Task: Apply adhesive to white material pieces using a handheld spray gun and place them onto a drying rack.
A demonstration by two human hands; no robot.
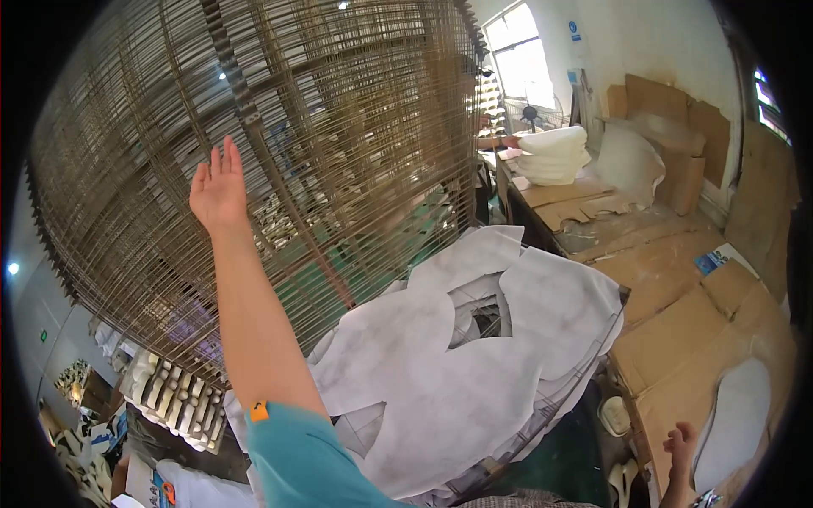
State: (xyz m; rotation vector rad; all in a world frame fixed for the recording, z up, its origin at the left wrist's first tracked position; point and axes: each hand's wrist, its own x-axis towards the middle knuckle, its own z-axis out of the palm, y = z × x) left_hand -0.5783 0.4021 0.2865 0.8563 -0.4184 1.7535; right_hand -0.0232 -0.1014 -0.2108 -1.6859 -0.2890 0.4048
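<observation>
My left hand [220, 188] is raised with its fingers stretched out and nothing in it. It is up against a tall rack [356, 127] of thin metal wires; I cannot tell whether it touches them. My right hand [680, 444] is low at the right, its fingers loosely bent and apart, with no object seen in them. Beside it, on a cardboard-covered table [669, 339], lies a white, rounded flat piece [735, 419]. In front of me, large white cut sheets [423, 364] lie piled on a wire shelf, with a gap through the upper layers.
At the far end of the table, another person's hand [510, 142] is by a stack of folded white sheets [552, 157]. Brown cardboard [669, 106] leans on the wall, near a fan [531, 113]. Pale stacked pieces [174, 402] stand at lower left.
</observation>
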